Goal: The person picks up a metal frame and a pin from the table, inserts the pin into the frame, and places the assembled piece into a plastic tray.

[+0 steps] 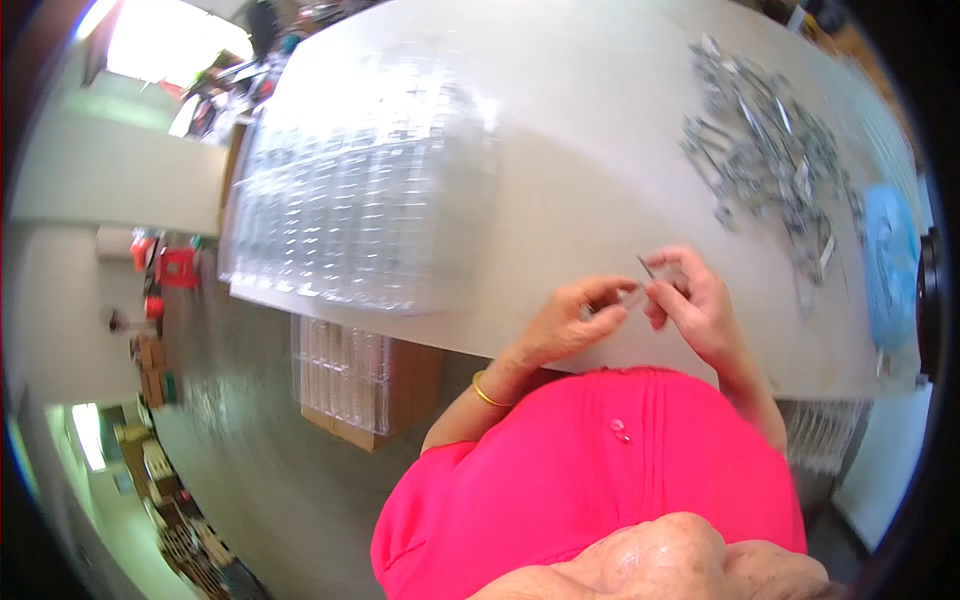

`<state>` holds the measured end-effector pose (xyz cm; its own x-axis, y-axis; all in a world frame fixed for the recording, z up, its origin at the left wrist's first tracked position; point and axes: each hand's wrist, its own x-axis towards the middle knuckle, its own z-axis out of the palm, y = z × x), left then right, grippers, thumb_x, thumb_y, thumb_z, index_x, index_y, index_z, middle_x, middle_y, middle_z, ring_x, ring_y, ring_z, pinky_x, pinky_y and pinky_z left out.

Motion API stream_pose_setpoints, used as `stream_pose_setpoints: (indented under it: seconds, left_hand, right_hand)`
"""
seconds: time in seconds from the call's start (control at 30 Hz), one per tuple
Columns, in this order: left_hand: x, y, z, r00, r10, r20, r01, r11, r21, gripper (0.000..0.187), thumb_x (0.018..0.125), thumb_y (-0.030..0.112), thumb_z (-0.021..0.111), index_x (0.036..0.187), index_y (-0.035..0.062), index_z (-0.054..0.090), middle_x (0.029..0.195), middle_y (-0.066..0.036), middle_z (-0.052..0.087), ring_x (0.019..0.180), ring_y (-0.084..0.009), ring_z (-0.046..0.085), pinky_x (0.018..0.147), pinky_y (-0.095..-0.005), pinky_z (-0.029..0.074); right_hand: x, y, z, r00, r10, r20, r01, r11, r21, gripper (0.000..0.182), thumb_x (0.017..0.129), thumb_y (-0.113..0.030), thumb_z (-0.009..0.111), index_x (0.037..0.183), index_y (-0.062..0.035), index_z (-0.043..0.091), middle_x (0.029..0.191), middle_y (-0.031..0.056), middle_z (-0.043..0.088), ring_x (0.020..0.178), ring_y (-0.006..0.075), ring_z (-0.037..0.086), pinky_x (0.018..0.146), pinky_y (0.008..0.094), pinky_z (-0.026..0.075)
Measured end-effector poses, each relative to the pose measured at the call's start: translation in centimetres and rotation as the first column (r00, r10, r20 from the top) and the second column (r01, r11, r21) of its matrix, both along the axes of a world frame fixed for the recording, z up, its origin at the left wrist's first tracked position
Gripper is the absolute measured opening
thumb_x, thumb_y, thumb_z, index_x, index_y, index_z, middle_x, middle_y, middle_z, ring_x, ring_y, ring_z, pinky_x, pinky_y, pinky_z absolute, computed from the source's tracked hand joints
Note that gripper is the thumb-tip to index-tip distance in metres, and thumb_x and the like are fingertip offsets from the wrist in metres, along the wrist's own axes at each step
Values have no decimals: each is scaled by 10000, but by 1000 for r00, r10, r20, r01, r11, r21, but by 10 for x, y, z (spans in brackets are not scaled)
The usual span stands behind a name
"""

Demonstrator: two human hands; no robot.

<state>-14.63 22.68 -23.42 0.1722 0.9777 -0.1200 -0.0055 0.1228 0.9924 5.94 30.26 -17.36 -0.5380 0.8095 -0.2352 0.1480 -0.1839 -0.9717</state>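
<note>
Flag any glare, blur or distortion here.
Head view: glare streaks the clear plastic trays; the bright opening is blown out. Head view: wide-angle distortion bows the table. Head view: the thin piece in the right fingers is too soft to identify.

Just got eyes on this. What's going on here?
The right hand pinches a thin piece over the table; the left hand is close by, its grip too blurred to tell. Clear trays sit left, loose metal parts lie right, beside a blue bag.
</note>
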Motion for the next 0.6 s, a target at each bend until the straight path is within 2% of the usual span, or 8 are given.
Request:
stream_pose_setpoints:
  seconds: [0.17,0.23,0.3,0.33,0.37,0.47,0.53,0.6]
  left_hand:
    - [2,3,2,998,-45,-48,45,999,9,374,918,122,646,1278,21,637,918,-58,645,838,-132,591,770,-313,512]
    - [6,0,-1,996,18,-91,-12,997,72,397,907,132,636,1281,1,621,925,-81,638,817,-157,597,756,-332,516]
    - [8,0,3,980,22,-196,12,985,171,400,900,133,613,1269,-22,617,949,-122,640,816,-191,605,746,-343,518]
    - [8,0,6,964,31,-263,35,970,242,390,900,145,603,1239,-48,612,958,-171,648,831,-248,630,742,-366,525]
    - [8,-1,6,963,44,-265,25,967,252,390,900,145,603,1239,-48,612,958,-171,648,831,-248,630,742,-366,525]
    - [10,-3,-2,893,138,-429,59,908,414,362,897,168,614,1176,-62,609,958,-221,639,875,-370,635,769,-456,517]
    - [12,-4,-6,869,174,-463,57,895,443,356,897,173,617,1169,-56,609,941,-218,632,871,-380,628,771,-466,511]
    - [12,-6,-6,847,202,-492,60,882,467,350,897,178,619,1163,-51,610,924,-214,625,867,-389,620,773,-477,506]
  right_hand:
    - [7,6,-20,994,112,-18,-113,992,-59,143,1004,-93,607,1115,-6,580,728,66,654,601,113,610,548,258,500]
    - [8,7,-25,997,55,-48,-60,990,-125,118,1011,-117,610,1080,-24,590,725,68,654,582,108,603,527,252,489]
    - [6,8,-25,997,73,-30,-76,992,-104,109,1013,-119,607,1081,-36,590,735,65,653,586,108,604,523,255,494]
    - [6,8,-25,998,58,-6,-59,994,-96,99,1015,-122,605,1081,-49,590,746,62,651,589,108,605,518,259,499]
    - [4,6,-25,998,69,-8,-69,994,-86,99,1015,-122,605,1081,-49,590,746,62,651,589,108,605,518,259,499]
    - [0,2,-29,999,-2,34,1,1000,8,109,1007,-146,637,1014,-39,618,766,15,623,654,76,568,595,238,468]
    - [3,5,-33,986,27,165,-65,971,232,107,994,-131,655,964,-31,633,802,-21,585,701,72,515,654,234,436]
    - [1,3,-33,987,12,161,-56,961,270,103,989,-120,658,955,-25,634,811,-32,569,713,71,497,663,233,422]
